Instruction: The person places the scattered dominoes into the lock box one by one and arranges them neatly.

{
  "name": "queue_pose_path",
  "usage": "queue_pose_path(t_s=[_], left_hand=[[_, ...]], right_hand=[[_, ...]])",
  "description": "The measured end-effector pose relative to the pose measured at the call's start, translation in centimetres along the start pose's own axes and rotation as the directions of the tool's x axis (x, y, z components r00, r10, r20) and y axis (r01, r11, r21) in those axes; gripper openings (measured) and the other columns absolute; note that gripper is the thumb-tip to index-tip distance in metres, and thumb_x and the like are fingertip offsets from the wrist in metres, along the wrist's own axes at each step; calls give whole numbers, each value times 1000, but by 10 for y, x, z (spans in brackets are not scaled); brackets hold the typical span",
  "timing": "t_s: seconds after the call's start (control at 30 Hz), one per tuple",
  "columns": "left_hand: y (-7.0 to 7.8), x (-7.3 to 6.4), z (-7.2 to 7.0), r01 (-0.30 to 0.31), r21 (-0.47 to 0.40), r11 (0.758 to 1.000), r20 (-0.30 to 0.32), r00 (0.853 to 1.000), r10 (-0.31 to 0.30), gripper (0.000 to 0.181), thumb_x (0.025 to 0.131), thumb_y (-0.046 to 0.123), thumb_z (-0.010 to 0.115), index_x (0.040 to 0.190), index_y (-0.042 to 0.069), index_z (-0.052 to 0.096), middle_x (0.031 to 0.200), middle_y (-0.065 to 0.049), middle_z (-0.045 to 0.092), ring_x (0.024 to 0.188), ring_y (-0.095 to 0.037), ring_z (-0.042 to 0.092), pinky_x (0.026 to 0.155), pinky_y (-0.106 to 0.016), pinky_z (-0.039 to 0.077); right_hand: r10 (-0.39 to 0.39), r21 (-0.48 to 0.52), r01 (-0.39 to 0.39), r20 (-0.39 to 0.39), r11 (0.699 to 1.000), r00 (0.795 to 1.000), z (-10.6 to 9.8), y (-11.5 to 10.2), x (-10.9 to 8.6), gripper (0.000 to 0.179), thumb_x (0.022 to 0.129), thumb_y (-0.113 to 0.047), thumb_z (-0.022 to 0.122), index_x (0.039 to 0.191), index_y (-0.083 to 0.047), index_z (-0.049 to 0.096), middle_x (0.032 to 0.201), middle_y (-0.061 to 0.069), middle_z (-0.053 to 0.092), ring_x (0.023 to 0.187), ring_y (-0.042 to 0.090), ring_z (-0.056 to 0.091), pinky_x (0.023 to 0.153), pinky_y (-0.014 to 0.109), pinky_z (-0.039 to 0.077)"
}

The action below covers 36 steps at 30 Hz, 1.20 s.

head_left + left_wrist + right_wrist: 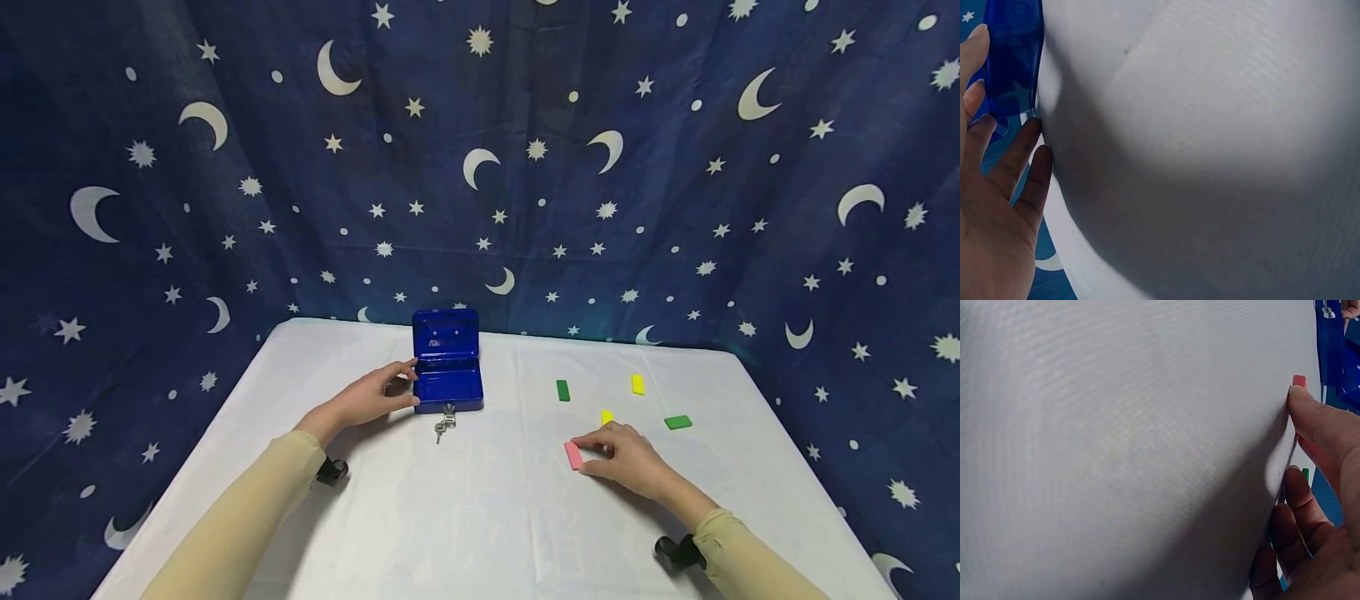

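Observation:
A blue metal cash box stands on the table with its lid raised at the back. My left hand rests along the box's left side, thumb at the front corner and fingertips near the hinge. In the left wrist view, the fingers of that hand are mostly straight beside the blue box. Farther right, my right hand pinches a flat pink block between thumb and forefinger, low over the tablecloth. The right wrist view shows one end of this block beyond the thumb tip.
Small keys hang from the lock at the box's front. Beyond the right hand lie a green block, a yellow block, another green block and a partly hidden yellow block. A star-patterned curtain backs the white-covered table.

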<state>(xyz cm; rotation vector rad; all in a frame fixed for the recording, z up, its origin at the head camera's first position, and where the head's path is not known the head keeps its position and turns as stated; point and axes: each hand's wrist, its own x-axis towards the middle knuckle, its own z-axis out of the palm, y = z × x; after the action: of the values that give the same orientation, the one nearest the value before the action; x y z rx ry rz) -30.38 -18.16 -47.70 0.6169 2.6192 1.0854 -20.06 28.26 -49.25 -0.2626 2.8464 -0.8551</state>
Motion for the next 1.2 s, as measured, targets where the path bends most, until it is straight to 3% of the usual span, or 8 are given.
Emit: queue_pose_path(t_s=[0.23,0.53,0.77,1.2], left_hand=[[-1,3,-2,-6,12,1000,8,1000,6,42,96,42,70,127,18,56,164,4,30,140,-27,46,114,-53,35],[1,4,-6,-10,-4,1000,3,1000,10,41,96,39,71,127,16,56,164,4,31,138,-26,49,114,-52,36],[0,4,-3,-1,-10,1000,20,1000,1,42,96,41,71,126,17,56,164,4,30,138,-26,49,114,-52,36],[0,3,-4,-3,-13,1000,19,1000,3,40,96,40,71,126,19,55,164,5,30,138,-26,49,114,-52,36]], right_hand=[[10,-14,-10,12,1000,1000,-1,-1,0,43,79,-35,88,119,-27,76,95,-11,60,87,15,47,75,35,37],[-51,-40,51,4,998,999,-4,-2,4,41,81,-34,86,120,-25,76,84,-11,58,84,15,49,73,37,33],[-56,-28,57,26,998,998,-4,-2,3,39,81,-30,87,118,-23,76,79,-10,58,78,13,52,69,33,38],[-145,-79,145,-1,986,989,-2,-4,3,35,81,-30,87,113,-21,74,79,-12,55,75,10,51,65,28,41]])
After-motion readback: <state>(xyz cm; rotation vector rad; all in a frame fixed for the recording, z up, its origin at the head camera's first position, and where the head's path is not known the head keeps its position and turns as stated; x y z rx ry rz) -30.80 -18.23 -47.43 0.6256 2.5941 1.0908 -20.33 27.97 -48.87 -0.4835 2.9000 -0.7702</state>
